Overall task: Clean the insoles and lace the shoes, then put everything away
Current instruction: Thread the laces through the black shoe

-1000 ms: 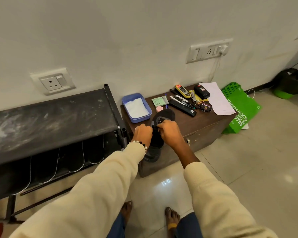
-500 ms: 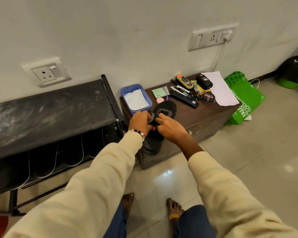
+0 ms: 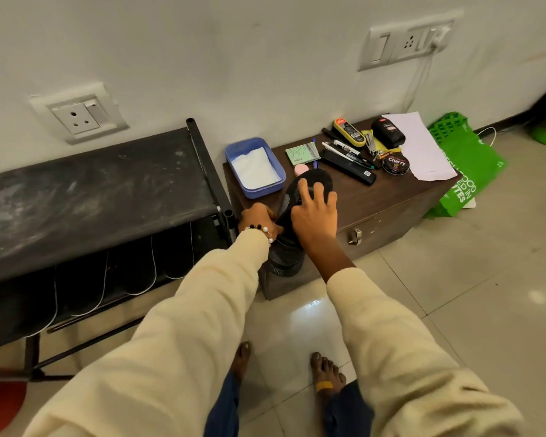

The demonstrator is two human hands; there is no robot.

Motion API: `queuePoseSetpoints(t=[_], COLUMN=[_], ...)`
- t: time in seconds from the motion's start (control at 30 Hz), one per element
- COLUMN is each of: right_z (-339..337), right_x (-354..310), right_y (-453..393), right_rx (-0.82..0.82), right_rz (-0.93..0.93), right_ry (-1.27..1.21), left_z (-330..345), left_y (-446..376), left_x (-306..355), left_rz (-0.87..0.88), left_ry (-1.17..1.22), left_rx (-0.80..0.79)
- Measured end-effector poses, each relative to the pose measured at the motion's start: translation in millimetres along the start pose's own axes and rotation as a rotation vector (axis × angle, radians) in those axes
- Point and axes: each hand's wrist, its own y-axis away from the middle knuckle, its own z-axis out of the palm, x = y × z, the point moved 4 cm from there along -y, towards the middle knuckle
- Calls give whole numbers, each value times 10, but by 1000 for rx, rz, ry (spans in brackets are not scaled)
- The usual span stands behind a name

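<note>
Two hands are seen from the head view on the black shoe (image 3: pixel 292 216), tilted at the table (image 3: pixel 391 197) edge. The left hand (image 3: pixel 259 219) grips its side; the right hand (image 3: pixel 312 216) fingers (image 3: pixel 303 189) are spread flat above. The insole should probably be smoothed toeward while the shoe is braced.

Green bag (image 3: pixel 460 171) slumps on the floor at two o'clock; wall socket (image 3: pixel 78 116) sits up at ten o'clock.
</note>
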Motion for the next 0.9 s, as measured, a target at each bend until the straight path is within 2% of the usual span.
queuePoseSetpoints(t=[0.17,0.27,0.4,0.5,0.57,0.63,0.7,0.77,0.83,0.9], right_z=[51,69,135,185,202,193,222,247,323,333], right_x=[-58,-63,42,133,205,277,344,366,321,215], right_y=[-91,-102,-61,-1,40,113,223,323,395,463], right_rx=[-105,-187,-328,-376,-303,-130,17,39,-155,-442], right_rz=[-18,22,82,139,174,263,447,667,840,861], right_ry=[269,231,-98,-384,-640,-940,-1112,-1222,-1402,-1511], left_z=[40,33,42,52,57,63,78,94,99,103], left_y=[36,57,66,54,43,41,41,52,60,87], left_x=[-54,-66,-79,-90,-99,-111,-109,-88,-71,-57], left_rz=[-33,-52,-55,-56,-66,-82,-93,-93,-81,-52], left_ry=[90,128,115,113,120,131,135,125,102,81], left_rx=[6,8,42,74,76,77,78,73,62,46])
